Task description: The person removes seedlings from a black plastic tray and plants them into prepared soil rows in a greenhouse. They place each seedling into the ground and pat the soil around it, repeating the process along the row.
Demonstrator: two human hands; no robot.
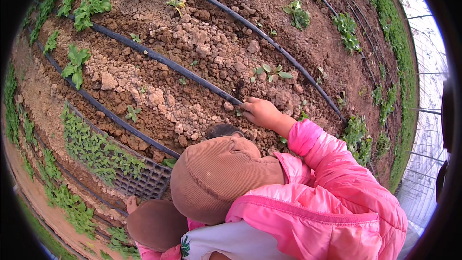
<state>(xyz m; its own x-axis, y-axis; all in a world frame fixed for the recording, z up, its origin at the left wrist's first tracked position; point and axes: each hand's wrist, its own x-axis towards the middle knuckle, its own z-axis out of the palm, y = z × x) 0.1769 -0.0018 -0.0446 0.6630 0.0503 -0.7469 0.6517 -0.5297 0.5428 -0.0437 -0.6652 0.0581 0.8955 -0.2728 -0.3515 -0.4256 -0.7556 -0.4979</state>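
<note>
My right hand [260, 112], in a pink puffy sleeve, is down at the soil beside a black drip irrigation hose [169, 65]; its fingertips touch or nearly touch the hose, and whether they grip anything is hidden. Only a small part of my left hand [132, 204] shows, past my brown-trousered knee, near the lower edge of a black plastic seedling tray [146, 184]. Green seedlings [97, 148] fill much of that tray, while cells at its near end have none. A small seedling [276, 73] stands in the soil above my right hand.
Further drip hoses [285, 52] run across the cloddy brown soil [202, 39]. Leafy plants [90, 9] grow along them, with more at the right [357, 139]. Denser green rows and a pale greenhouse wall [426, 79] lie at the far right. My bent knees are low in the view.
</note>
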